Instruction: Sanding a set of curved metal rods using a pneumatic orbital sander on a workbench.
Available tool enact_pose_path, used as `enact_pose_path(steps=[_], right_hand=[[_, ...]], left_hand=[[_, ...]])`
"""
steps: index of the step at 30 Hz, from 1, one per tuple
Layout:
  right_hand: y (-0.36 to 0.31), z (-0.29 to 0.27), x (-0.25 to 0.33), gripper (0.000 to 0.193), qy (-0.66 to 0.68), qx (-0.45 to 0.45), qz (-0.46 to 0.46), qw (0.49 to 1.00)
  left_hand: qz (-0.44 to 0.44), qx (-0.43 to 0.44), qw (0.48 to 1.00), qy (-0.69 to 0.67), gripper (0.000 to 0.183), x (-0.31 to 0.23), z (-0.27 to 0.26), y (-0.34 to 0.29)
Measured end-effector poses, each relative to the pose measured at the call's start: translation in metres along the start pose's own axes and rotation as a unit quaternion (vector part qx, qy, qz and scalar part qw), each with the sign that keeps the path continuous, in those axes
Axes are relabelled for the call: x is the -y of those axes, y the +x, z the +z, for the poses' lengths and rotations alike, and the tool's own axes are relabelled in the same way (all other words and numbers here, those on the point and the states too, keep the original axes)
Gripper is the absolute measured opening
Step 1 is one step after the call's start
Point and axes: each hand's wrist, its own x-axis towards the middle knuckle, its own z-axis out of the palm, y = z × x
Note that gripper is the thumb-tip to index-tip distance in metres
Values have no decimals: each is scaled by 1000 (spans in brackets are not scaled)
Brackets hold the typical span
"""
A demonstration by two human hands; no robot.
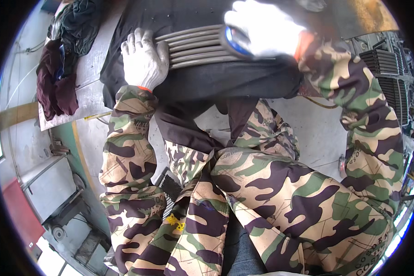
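Note:
Several slim grey metal bars (195, 46) lie side by side on a black cloth (244, 78) over the table. My left hand (144, 58), in a white knit glove, rests flat across their left ends with its fingers spread. Toward the right ends, my white-gloved right hand (264, 30) grips a blue-edged rounded pad (237, 42) that presses on the bars. This hand is overexposed and smeared by motion, and it covers most of the pad. The right ends of the bars are hidden under it.
Dark crumpled clothes (57, 78) lie on the table's left side. A rack of stacked dark bars (384, 64) stands at the right. A brown board (375, 16) is at the far right. My camouflage-clad legs are below the table edge.

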Motion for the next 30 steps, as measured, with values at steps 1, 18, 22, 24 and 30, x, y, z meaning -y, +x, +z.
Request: enact_pose_path(steps=[1, 18, 22, 24, 30], right_hand=[[7, -5, -1, 25, -6, -6, 15, 1000], [68, 17, 55, 27, 15, -3, -45, 999], [88, 10, 53, 27, -5, -10, -19, 1000], [99, 38, 55, 29, -16, -3, -33, 999], [77, 5, 59, 26, -22, 1, -37, 999]], left_hand=[[-14, 24, 1000, 3, 44, 0, -8, 2], [-53, 43, 997, 29, 49, 25, -23, -15], [-117, -6, 993, 16, 53, 22, -18, -12], [-146, 8, 989, 23, 53, 17, 1, -33], [-162, -55, 985, -37, 53, -7, 1, -8]])
